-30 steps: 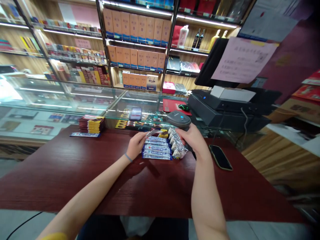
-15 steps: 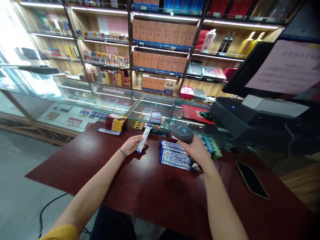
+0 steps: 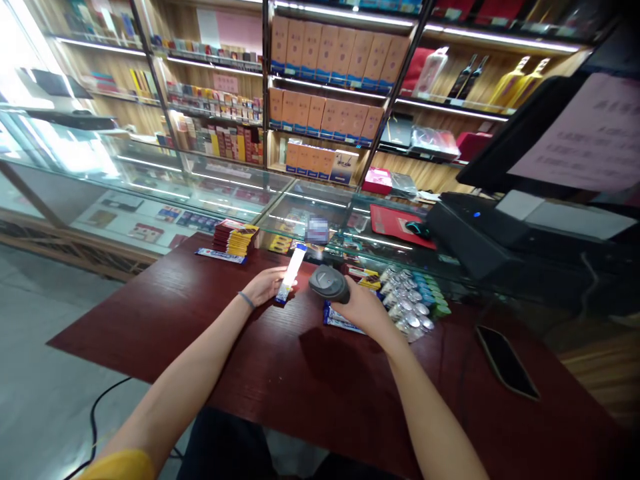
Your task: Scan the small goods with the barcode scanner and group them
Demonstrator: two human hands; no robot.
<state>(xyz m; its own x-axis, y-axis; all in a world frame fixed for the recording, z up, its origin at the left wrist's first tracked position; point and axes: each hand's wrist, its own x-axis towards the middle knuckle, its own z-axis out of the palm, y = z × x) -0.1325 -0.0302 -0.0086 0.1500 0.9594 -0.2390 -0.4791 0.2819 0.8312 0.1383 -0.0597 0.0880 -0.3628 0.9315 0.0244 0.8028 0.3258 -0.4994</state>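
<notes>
My left hand (image 3: 266, 287) is closed on a slim white-and-blue snack packet (image 3: 291, 275), held tilted above the dark red table (image 3: 225, 360). A bright light lies across the packet's face. In my right hand (image 3: 364, 308) is a dark grey barcode scanner (image 3: 330, 285), its head pointing left toward the packet from a short distance. Several blue-and-white packets (image 3: 343, 319) lie on the table, partly hidden under my right hand and the scanner. Another such packet (image 3: 220, 256) lies at the far left, in front of a stack of red and yellow packs (image 3: 235, 239).
Several silver-topped small containers (image 3: 407, 300) and green-topped ones (image 3: 440, 301) stand right of my right hand. A phone (image 3: 507, 361) lies at the right. A glass display case (image 3: 280, 207) borders the table's far edge; a black monitor (image 3: 530, 140) looms at the right.
My right hand has brought the scanner left and slightly down, closer to the packet. Light now brightens the packet's face, and the silver-topped containers have come into view. My left hand stays nearly in place.
</notes>
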